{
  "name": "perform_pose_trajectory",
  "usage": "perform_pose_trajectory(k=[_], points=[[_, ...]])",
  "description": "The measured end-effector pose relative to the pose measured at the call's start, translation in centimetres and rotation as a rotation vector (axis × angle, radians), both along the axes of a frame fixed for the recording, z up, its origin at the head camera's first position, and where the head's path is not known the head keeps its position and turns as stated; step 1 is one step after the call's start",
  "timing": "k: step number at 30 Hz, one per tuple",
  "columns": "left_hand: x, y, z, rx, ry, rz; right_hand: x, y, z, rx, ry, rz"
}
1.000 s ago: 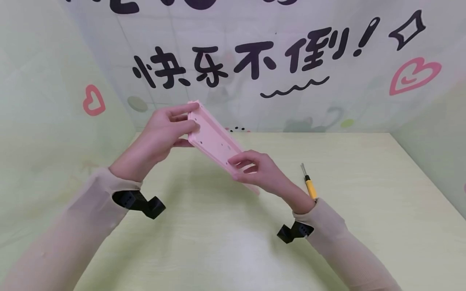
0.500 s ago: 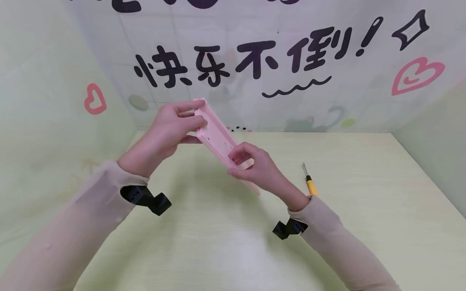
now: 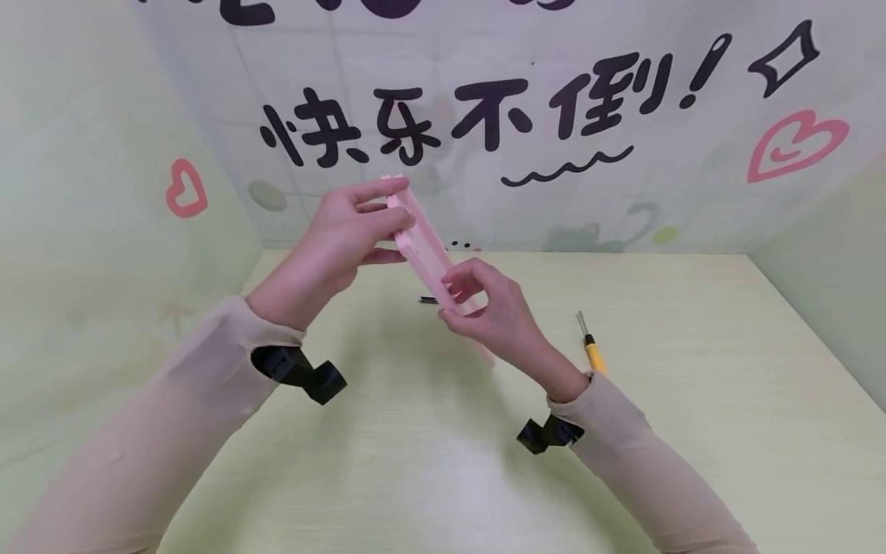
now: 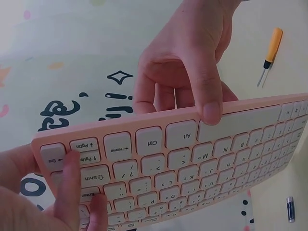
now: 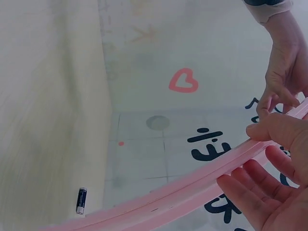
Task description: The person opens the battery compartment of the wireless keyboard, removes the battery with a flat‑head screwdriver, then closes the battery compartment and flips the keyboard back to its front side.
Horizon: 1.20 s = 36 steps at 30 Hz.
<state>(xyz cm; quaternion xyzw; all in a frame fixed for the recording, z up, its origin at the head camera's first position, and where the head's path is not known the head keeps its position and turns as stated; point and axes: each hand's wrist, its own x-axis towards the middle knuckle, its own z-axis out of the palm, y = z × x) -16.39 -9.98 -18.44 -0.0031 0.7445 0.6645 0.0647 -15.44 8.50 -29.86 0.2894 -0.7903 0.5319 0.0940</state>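
A pink keyboard (image 3: 424, 248) is held up at a slant above the table, its underside toward the head camera. Its white keys (image 4: 192, 168) show in the left wrist view. My left hand (image 3: 349, 235) grips the upper left end, thumb on the underside and fingers over the keys. Lower down, my right hand (image 3: 494, 312) pinches a long edge, with its thumb (image 4: 211, 108) by the space bar and fingers (image 5: 260, 187) at the underside. The keyboard's far lower end is partly covered by my right hand in the head view.
On the table (image 3: 388, 462) behind the keyboard lies a small dark battery (image 3: 427, 300). A screwdriver (image 3: 591, 352) with a yellow handle lies to the right of my right hand. A printed curtain (image 3: 443, 138) hangs at the back and sides.
The keyboard has tilted further edge-on as my left hand moved right and slightly up. My right hand has risen a little along it. The battery has come into sight behind it.
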Motion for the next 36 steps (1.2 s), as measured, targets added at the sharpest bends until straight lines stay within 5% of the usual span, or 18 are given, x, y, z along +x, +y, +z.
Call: perform_pose_trajectory(k=[10, 36], points=[[-0.2, 1.1, 0.0, 0.068, 0.023, 0.015, 0.2, 0.0, 0.1, 0.006, 0.148, -0.04], [-1.3, 5.9, -1.5, 0.051, 0.179, -0.001, 0.3, 0.9, -1.1, -0.12, 0.108, -0.209]])
